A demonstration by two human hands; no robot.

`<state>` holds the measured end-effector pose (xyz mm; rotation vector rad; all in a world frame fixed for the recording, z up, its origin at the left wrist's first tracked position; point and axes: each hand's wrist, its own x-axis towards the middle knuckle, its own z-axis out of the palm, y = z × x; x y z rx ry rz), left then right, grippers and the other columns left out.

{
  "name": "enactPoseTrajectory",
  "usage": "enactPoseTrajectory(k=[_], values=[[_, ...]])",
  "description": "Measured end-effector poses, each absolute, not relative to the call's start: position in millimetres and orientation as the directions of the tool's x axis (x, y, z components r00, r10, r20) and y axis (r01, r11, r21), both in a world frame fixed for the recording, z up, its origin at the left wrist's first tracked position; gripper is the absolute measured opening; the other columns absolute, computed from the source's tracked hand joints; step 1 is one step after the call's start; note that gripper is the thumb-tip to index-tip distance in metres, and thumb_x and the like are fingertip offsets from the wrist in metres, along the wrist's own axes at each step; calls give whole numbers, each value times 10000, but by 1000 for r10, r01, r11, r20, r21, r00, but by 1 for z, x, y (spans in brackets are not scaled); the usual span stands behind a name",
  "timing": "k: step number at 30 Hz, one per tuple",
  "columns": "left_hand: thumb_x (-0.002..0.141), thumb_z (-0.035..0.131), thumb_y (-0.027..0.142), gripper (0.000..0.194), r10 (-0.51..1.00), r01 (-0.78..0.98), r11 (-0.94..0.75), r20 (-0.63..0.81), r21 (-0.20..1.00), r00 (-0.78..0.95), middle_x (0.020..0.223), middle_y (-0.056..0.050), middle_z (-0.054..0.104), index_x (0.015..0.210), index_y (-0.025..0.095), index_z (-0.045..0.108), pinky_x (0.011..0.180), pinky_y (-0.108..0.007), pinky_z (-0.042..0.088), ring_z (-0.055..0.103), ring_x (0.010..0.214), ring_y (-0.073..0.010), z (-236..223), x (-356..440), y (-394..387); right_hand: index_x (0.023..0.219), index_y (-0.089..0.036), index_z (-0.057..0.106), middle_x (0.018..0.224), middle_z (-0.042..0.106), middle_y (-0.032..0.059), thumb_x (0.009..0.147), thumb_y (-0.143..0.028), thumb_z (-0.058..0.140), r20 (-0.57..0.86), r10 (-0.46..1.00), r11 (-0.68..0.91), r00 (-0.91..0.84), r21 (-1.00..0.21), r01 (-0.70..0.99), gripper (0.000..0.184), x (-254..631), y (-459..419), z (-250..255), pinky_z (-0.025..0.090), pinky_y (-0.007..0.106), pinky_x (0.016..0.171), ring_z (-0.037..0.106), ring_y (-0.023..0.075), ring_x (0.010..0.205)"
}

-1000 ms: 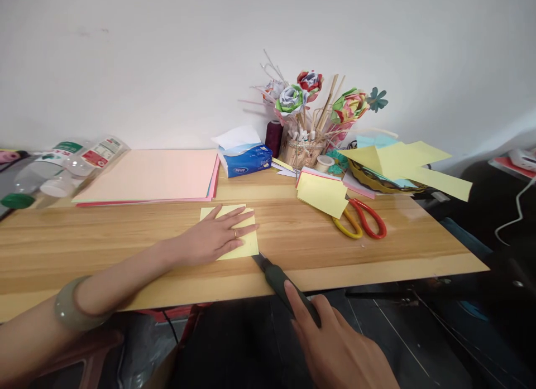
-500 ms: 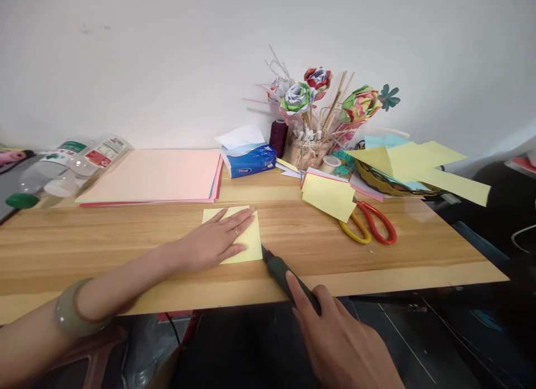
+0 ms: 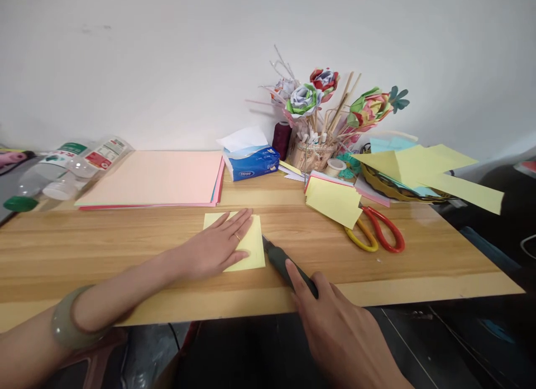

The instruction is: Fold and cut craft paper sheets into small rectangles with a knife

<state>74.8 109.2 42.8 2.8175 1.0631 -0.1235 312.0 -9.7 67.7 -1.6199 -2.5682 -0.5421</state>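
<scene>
My left hand (image 3: 218, 245) lies flat with fingers spread on a small yellow paper sheet (image 3: 250, 245) on the wooden table (image 3: 125, 244). My right hand (image 3: 335, 327) grips a dark green utility knife (image 3: 287, 264), index finger stretched along its back. The knife's blade end touches the right edge of the yellow sheet. A pale green bangle (image 3: 67, 322) sits on my left wrist.
A stack of pink paper (image 3: 154, 178) lies behind, with plastic bottles (image 3: 62, 166) at far left. A blue tissue pack (image 3: 251, 160), a basket of paper flowers (image 3: 312, 149), yellow paper pieces (image 3: 333, 202), red-and-yellow scissors (image 3: 377, 233) and a paper-filled tray (image 3: 402, 182) stand at right.
The knife and my right hand have moved forward along the sheet's right edge, away from the table's front edge. My left hand stays pressed on the sheet.
</scene>
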Motion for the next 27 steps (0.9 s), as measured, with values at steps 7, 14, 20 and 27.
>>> enactPoseTrajectory(k=[7, 14, 20, 27], values=[[975, 147, 474, 646, 654, 668, -737, -144, 99, 743, 1528, -134, -38, 1458, 68, 11, 1135, -384, 28, -69, 1406, -203, 46, 77, 108, 1273, -163, 535, 837, 642, 71, 663, -70, 575, 208, 894, 334, -396, 279, 900, 618, 307, 6, 70, 440, 250, 333, 593, 159, 456], [973, 161, 479, 649, 647, 663, -738, -144, 129, 749, 1527, -141, -5, 1459, 67, 35, 1140, -391, 40, -65, 1404, -202, 48, 78, 108, 1345, -208, 457, 876, 631, 76, 801, -163, 571, 81, 920, 341, -383, 315, 886, 558, 308, 22, 74, 432, 254, 370, 606, 164, 498], [973, 179, 474, 640, 649, 658, -738, -106, 153, 753, 1528, -130, 3, 1461, 82, 45, 1142, -403, 49, -56, 1405, -204, 44, 77, 108, 1368, -205, 424, 875, 611, 70, 880, -214, 482, 26, 936, 331, -351, 272, 903, 491, 305, 36, 76, 410, 266, 403, 627, 182, 570], [964, 237, 488, 612, 632, 587, -727, 13, 357, 775, 1536, -105, 29, 1457, 132, 168, 1143, -427, 68, -24, 1411, -218, 51, 72, 109, 1337, -214, 474, 915, 599, 128, 894, -220, 440, 137, 973, 192, -189, -15, 981, 444, 319, 78, 70, 440, 334, 511, 620, 284, 755]])
